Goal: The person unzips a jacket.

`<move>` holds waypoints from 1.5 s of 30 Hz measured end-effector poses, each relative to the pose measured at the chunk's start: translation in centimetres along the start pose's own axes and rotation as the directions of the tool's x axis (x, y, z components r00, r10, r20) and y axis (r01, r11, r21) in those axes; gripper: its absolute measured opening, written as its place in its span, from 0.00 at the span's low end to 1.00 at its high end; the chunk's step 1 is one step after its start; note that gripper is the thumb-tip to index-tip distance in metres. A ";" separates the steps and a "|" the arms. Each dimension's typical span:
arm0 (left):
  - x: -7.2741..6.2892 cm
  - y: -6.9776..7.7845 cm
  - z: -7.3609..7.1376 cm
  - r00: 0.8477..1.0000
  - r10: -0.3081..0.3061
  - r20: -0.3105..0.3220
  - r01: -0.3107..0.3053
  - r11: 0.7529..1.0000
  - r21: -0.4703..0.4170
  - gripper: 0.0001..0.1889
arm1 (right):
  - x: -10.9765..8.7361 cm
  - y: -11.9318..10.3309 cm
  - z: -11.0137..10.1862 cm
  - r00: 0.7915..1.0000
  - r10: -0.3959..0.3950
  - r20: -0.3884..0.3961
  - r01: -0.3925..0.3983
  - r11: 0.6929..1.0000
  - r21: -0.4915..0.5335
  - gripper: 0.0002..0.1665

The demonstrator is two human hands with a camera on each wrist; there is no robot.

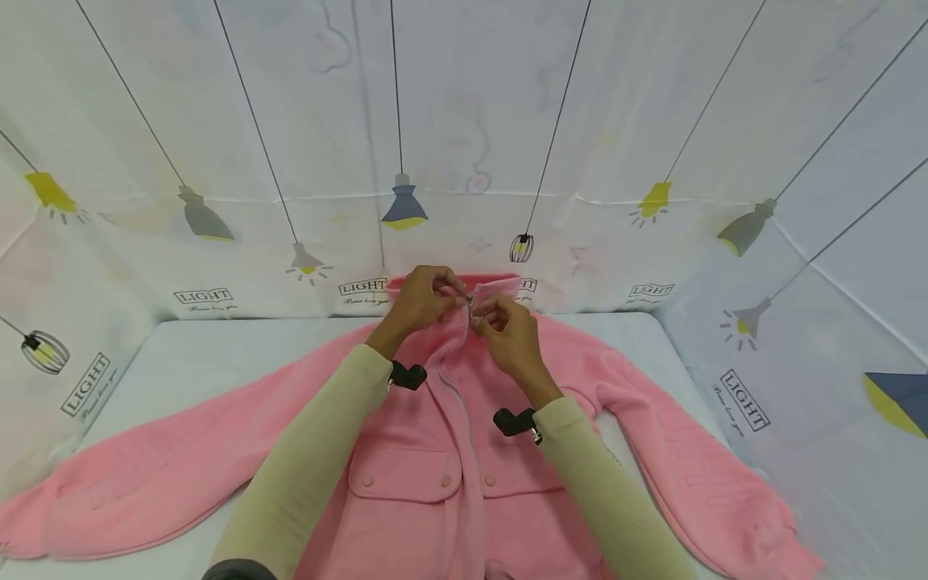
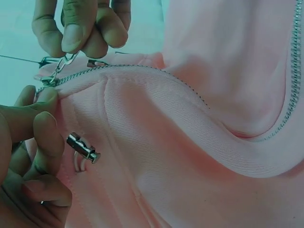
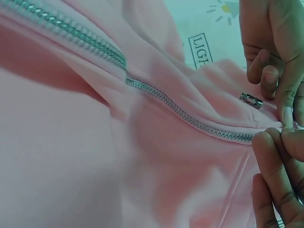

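A pink jacket [image 1: 391, 536] lies front up with its sleeves spread. Both hands meet at the standing collar [image 1: 502, 287]. My left hand [image 1: 419, 303] pinches the collar edge right beside the metal zipper slider [image 2: 49, 81]. From the other side, my right hand [image 1: 513, 338] pinches the chain-like zipper pull [image 2: 58, 69] between thumb and fingertips. Below the slider the silver zipper teeth [image 3: 173, 105] run in a wavy line down the front. A metal cord toggle [image 2: 83, 147] hangs near the left hand's fingers. In the right wrist view the hands hide the slider.
The jacket's left-hand sleeve [image 1: 152, 475] and right-hand sleeve [image 1: 696, 459] stretch across the white table [image 1: 239, 342]. Behind the collar rises a white cloth wall [image 1: 464, 129] printed with hanging lamps. Buttoned flap pockets [image 1: 406, 474] sit on the jacket front.
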State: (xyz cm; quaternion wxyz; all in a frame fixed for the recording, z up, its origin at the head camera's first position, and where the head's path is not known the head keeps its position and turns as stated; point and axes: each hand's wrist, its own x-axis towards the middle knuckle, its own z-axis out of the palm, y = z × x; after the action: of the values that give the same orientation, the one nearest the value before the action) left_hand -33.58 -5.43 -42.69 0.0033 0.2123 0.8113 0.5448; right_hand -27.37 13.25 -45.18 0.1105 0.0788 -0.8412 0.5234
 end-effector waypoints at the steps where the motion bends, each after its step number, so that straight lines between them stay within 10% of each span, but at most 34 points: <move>1: 0.0 -0.1 0.0 1.000 0.001 -0.005 -0.001 1.000 0.002 0.03 | -0.1 0.0 0.0 1.000 0.002 0.002 -0.002 1.000 0.003 0.05; 45: -0.5 0.1 -1.8 0.984 0.007 -0.178 -0.013 0.999 -0.032 0.04 | -3.4 0.9 0.8 0.998 0.024 0.064 -0.028 0.998 0.051 0.04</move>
State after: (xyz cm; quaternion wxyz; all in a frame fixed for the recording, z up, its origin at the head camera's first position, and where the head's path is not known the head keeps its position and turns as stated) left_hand -33.57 -7.19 -41.94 -0.0684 0.1670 0.7980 0.5751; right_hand -24.45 13.00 -47.17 0.0747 0.0872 -0.8315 0.5436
